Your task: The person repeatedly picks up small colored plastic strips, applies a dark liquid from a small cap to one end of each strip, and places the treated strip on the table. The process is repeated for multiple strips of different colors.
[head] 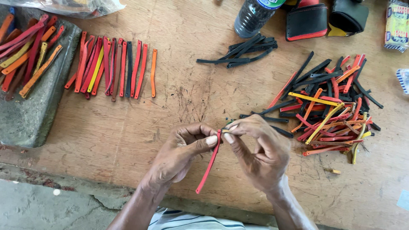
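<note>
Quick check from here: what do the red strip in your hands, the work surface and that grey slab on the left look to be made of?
Red strip: probably rubber or soft plastic, matte; it hangs in a slight bend below the left hand and right hand.
Work surface: bare wood, with visible grain, scratches and stains.
Grey slab: looks like stone or concrete, rough and mottled.

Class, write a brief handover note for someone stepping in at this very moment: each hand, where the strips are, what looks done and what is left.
Left hand and right hand pinch the top end of one red strip, which hangs down between them.
Done, by the look of it: a neat row of strips at upper left, with more on the stone slab.
Left: the loose mixed pile at right and a small black bundle.
</note>
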